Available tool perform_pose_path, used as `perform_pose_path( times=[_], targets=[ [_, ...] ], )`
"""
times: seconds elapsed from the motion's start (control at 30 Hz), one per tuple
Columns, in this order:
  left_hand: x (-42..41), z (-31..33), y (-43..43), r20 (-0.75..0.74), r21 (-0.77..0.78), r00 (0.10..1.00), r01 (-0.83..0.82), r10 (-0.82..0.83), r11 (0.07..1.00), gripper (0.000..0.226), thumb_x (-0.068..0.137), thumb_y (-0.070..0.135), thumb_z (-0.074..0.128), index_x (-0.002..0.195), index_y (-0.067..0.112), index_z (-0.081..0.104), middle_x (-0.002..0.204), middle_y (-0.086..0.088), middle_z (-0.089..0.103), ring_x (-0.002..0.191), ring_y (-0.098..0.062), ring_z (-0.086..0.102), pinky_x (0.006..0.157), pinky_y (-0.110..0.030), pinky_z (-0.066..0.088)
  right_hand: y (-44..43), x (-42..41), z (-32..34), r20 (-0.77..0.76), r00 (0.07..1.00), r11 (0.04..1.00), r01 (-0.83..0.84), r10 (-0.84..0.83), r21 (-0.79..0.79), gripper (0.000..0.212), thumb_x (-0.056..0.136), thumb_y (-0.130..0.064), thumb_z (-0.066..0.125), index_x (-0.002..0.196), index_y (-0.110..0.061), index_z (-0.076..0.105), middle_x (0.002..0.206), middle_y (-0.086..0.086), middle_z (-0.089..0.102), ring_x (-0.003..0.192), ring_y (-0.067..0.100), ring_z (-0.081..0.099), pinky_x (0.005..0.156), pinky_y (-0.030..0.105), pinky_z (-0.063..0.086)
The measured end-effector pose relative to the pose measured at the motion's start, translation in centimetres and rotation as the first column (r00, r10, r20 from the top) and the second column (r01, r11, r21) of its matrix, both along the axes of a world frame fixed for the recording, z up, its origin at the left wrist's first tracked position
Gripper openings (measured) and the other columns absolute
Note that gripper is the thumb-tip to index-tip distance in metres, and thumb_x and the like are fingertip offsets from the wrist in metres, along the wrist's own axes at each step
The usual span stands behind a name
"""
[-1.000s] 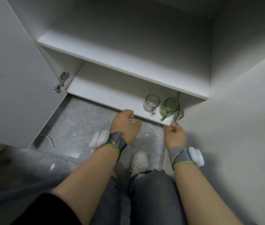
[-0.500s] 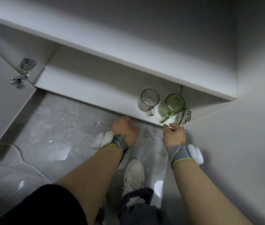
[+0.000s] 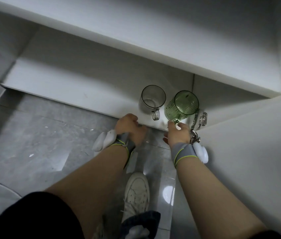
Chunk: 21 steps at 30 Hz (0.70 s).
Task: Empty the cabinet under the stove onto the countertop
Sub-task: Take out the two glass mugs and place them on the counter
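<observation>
Down at the open cabinet [image 3: 222, 95], two mugs stand upright on the bottom shelf [image 3: 64, 83], near its front edge and toward its right end. The clear glass mug [image 3: 153, 99] is on the left, with its handle turned toward the person. The green glass mug [image 3: 182, 107], ribbed on the outside, stands just beside it on the right, close to the cabinet's right wall, and its small handle also points to the front. The two mugs are very near each other; whether their sides touch cannot be told.

The right hand [image 3: 177, 135] is at the front edge of the shelf, directly below the green glass mug, and its fingertips [image 3: 170, 123] reach the mug's handle. Whether they pinch the handle or merely touch it is not clear from this angle. The left hand [image 3: 130, 127] is at the shelf's front edge, left of the clear glass mug and apart from it. Its fingers are curled into a loose fist and nothing shows in its grasp.

Both wrists wear a grey band with a green rim [image 3: 184, 152], each carrying a white pod. A metal hinge [image 3: 202, 118] sits on the right wall beside the green glass mug, and the open right door [image 3: 256, 161] stretches toward the camera. An upper shelf [image 3: 136, 30] runs above the mugs. Below, a white shoe [image 3: 137, 190] rests on the glossy grey floor [image 3: 33, 135].
</observation>
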<state>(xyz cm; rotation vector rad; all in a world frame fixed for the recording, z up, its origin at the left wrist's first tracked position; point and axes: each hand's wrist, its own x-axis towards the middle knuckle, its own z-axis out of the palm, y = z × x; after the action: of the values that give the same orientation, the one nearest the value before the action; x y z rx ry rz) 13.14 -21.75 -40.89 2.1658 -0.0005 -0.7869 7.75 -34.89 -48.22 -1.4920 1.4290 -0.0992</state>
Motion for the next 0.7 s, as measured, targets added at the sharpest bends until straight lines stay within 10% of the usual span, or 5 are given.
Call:
perform_pose_path(
  times=[0.27, 0.47, 0.7],
  targets=[
    [0.5, -2.6, -0.9, -0.044, -0.049, 0.999, 0.030, -0.032, 0.998, 0.040, 0.087, 0.023, 0.060, 0.124, 0.009, 0.054, 0.122, -0.007, 0.063, 0.115, -0.023, 0.056, 0.085, -0.014, 0.035, 0.0, -0.1, -1.6, 0.220, 0.968, 0.978, 0.153, -0.120, -0.142, 0.012, 0.063, -0.053, 0.050, 0.068, -0.045, 0.057, 0.074, 0.004, 0.063, 0.081, 0.039, 0.065, 0.079, 0.053, 0.053],
    [1.0, -3.8, -1.4, -0.086, -0.121, 0.996, 0.025, -0.036, 0.992, 0.041, 0.087, 0.027, 0.063, 0.125, 0.015, 0.054, 0.114, -0.004, 0.064, 0.097, -0.018, 0.060, 0.083, -0.022, 0.046, 0.8, -1.9, 0.0, 0.381, 0.903, 0.953, 0.269, -0.199, -0.140, 0.017, 0.088, -0.011, 0.059, 0.077, -0.025, 0.057, 0.074, 0.008, 0.059, 0.059, 0.022, 0.058, 0.077, 0.047, 0.054],
    [1.2, -4.1, -3.2, -0.157, -0.217, 0.988, -0.034, 0.000, 0.976, 0.040, 0.086, 0.025, 0.063, 0.124, 0.018, 0.055, 0.105, -0.002, 0.066, 0.087, -0.025, 0.063, 0.085, -0.031, 0.051, 0.9, -3.1, 0.1, 0.447, 0.879, 0.936, 0.281, -0.164, -0.210, 0.011, 0.091, -0.008, 0.057, 0.099, -0.003, 0.061, 0.077, 0.006, 0.059, 0.056, 0.012, 0.058, 0.071, 0.038, 0.055]
  ],
)
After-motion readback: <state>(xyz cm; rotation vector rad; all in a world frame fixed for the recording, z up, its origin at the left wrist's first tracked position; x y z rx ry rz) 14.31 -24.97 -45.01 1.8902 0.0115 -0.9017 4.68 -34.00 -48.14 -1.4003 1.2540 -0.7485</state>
